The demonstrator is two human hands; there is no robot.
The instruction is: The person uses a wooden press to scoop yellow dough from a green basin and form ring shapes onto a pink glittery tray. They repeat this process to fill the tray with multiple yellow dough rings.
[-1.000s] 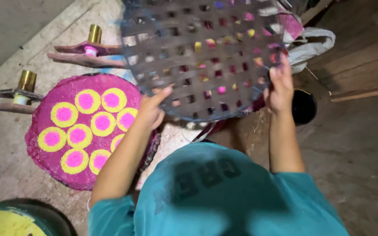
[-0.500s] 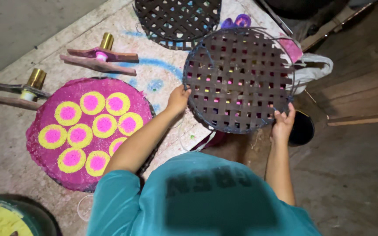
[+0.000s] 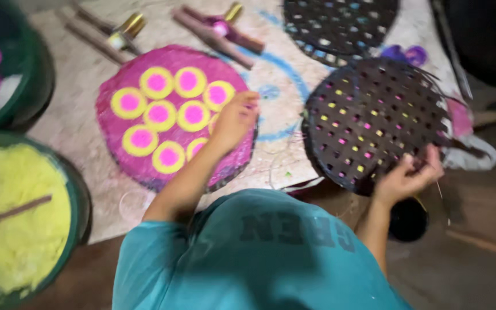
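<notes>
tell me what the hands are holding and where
The right hand grips the dark woven round tray at its near rim; the left hand rests on the pink disc.

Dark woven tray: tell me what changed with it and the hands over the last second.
The dark woven tray came down from mid-air onto the mat. The left hand let go and moved onto the pink disc with yellow rings; the right hand still grips the tray's near edge. The disc, second tray and yellow-filled tub stayed put.

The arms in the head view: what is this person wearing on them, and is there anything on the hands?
Both arms are bare below short teal T-shirt sleeves. The left hand and right hand show no gloves; rings or bands are too blurred to tell.
</notes>
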